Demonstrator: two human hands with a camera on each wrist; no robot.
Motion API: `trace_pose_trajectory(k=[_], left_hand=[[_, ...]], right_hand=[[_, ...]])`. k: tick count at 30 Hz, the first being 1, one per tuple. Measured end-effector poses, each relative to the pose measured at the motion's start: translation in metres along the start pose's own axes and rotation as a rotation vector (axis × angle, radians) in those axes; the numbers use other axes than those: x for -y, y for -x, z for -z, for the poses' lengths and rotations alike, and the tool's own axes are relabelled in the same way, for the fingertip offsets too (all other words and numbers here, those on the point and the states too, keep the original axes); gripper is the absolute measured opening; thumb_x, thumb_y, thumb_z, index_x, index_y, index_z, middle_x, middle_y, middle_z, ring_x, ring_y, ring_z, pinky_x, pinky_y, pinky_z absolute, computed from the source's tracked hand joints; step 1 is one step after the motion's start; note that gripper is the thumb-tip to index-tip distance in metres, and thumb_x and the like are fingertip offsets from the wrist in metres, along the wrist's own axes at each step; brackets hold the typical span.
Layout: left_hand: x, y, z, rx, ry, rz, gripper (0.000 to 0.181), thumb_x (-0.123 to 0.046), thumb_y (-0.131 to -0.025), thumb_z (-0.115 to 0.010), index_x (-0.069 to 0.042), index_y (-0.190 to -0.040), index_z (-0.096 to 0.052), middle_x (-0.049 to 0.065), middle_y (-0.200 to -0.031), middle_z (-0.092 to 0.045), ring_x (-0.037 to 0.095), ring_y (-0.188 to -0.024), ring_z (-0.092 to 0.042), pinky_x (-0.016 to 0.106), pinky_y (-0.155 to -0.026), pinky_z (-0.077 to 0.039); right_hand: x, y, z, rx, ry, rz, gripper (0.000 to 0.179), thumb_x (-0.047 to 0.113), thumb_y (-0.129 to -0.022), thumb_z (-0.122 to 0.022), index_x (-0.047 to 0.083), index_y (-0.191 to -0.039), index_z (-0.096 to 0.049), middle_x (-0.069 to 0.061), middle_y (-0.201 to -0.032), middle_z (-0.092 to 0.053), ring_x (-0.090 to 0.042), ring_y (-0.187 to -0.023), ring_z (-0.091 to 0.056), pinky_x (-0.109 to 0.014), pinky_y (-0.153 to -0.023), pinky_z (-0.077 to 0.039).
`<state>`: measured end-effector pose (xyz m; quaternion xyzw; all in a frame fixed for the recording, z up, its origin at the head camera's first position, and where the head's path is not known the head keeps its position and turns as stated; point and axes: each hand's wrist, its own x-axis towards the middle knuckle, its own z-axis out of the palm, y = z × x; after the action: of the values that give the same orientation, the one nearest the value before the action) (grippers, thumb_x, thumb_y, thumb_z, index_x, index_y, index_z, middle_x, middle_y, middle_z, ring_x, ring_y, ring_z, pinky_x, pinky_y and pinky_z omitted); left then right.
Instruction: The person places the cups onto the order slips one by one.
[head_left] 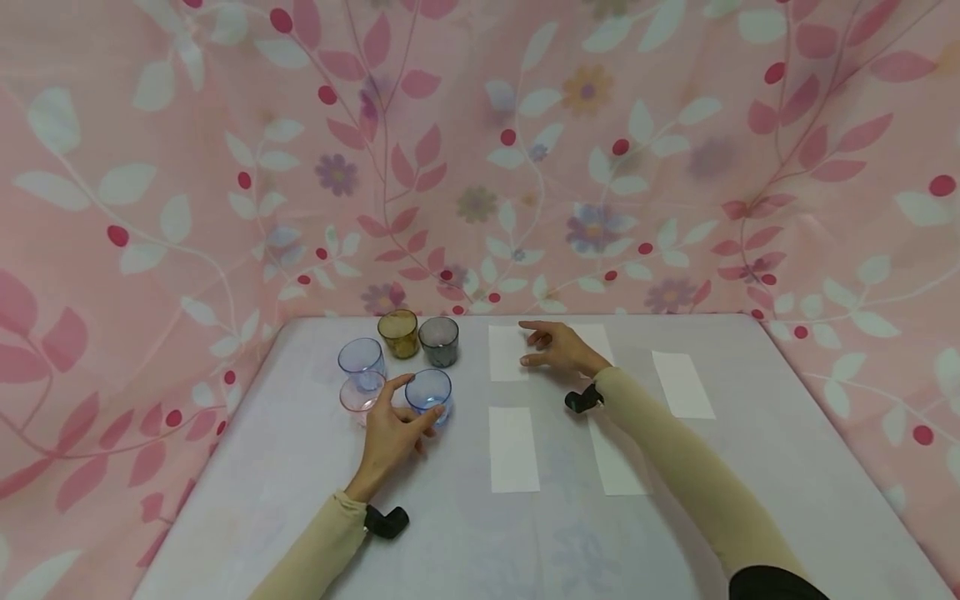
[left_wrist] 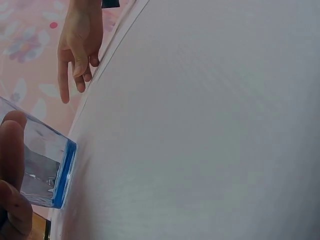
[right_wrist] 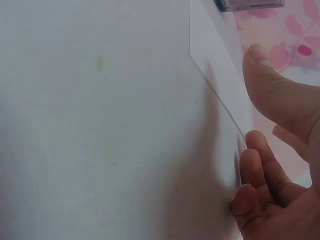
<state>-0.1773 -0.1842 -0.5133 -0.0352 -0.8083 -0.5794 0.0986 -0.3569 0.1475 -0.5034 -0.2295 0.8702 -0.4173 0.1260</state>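
My left hand point(head_left: 393, 437) grips a clear blue-tinted glass point(head_left: 429, 387) between thumb and fingers. In the left wrist view the thick blue base of this glass point(left_wrist: 62, 175) shows close to the tabletop; whether it touches is unclear. Just left of that hand are another blue glass point(head_left: 362, 358) and a pinkish glass point(head_left: 354, 396), partly hidden by the fingers. Behind stand an amber glass point(head_left: 399, 335) and a grey glass point(head_left: 439, 342). My right hand point(head_left: 558, 348) holds nothing, its index finger extended over a white paper rectangle point(head_left: 506, 362) at the back.
More white paper rectangles lie on the white-covered table point(head_left: 555, 550): one at front centre point(head_left: 513, 450), one partly under the right forearm point(head_left: 621, 467), one at right point(head_left: 682, 385). A pink floral curtain point(head_left: 480, 167) surrounds the table's back and sides.
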Motion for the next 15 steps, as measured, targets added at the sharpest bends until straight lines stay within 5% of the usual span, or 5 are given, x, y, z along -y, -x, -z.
trace_pose_trajectory(k=[15], left_hand=[[-0.009,-0.004,-0.003,0.002,0.041,-0.045,0.072,-0.03,-0.089,-0.088,-0.016,-0.149,-0.05,0.007,-0.057,-0.068,0.019,-0.038,-0.057,0.031,-0.039,-0.048]], right_hand=[[0.001,-0.009,0.002,0.016,0.016,-0.029,0.081,0.023,-0.089,-0.089,0.01,-0.159,-0.05,-0.012,-0.118,-0.065,-0.026,-0.108,-0.057,-0.038,-0.101,-0.045]])
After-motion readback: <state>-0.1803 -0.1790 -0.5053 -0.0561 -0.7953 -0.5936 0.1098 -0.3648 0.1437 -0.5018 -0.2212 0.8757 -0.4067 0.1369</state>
